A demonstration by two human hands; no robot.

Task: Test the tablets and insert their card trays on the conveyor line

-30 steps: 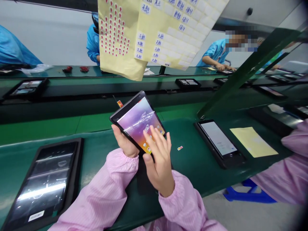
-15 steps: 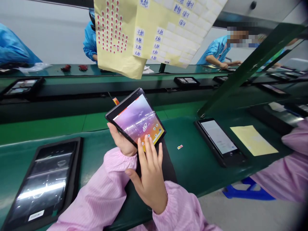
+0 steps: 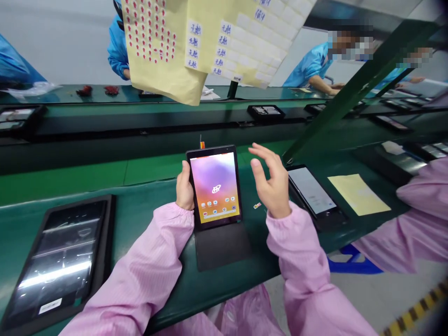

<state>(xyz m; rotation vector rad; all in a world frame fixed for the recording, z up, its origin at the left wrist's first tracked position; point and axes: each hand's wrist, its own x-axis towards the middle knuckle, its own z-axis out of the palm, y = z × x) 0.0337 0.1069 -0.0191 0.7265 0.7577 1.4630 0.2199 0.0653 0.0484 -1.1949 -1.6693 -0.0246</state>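
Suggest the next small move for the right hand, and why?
Probably tap a home-screen icon on the tablet with the right hand: it hangs open and free beside the tablet, while the left hand grips the tablet's edge and the lit screen shows its icons.

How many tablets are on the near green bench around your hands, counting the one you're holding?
3: a dark-screened black tablet lying left, a lit black tablet in your left hand, and a white-screened black tablet lying right. Farther right, others may be partly hidden.

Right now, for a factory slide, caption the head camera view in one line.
A left hand holds a lit tablet at a green workbench, the right hand raised beside it.
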